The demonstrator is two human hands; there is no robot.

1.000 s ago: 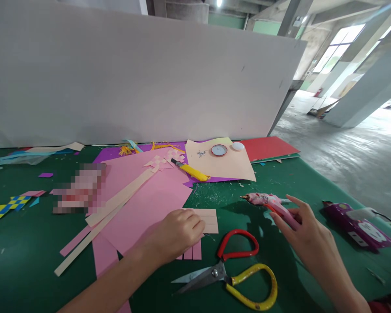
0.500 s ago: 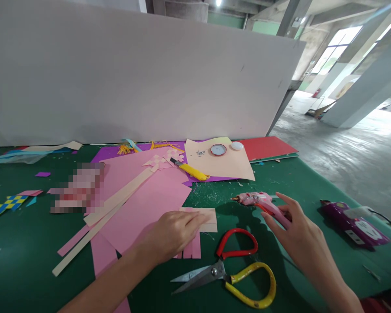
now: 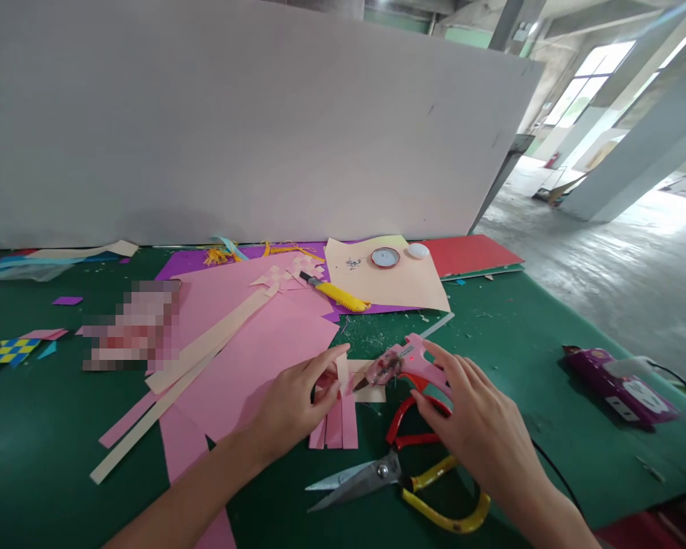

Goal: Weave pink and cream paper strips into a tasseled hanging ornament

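My left hand (image 3: 297, 400) pinches a paper strip (image 3: 343, 370) and holds its end raised off the small woven piece. Pink strips (image 3: 334, 428) of that piece hang toward me, and a cream strip (image 3: 371, 394) runs across behind. In my right hand (image 3: 480, 415) is a pink hot glue gun (image 3: 420, 358), its nozzle pointing left at the raised strip; a clear glue stick pokes out of its back. Just below lie scissors (image 3: 384, 469) with one red and one yellow handle, blades parted, partly covered by my right hand.
Pink sheets (image 3: 268, 358) with long cream strips (image 3: 217, 335) lie to the left. Behind are a yellow utility knife (image 3: 343, 295), a cream sheet (image 3: 411, 282) bearing a small round lid (image 3: 385, 258), and red card (image 3: 469, 255). A corded purple device (image 3: 620, 389) lies right.
My right hand has brought the glue gun left and down to the woven piece. My left hand, earlier lying on the paper, now lifts a strip between its fingers.
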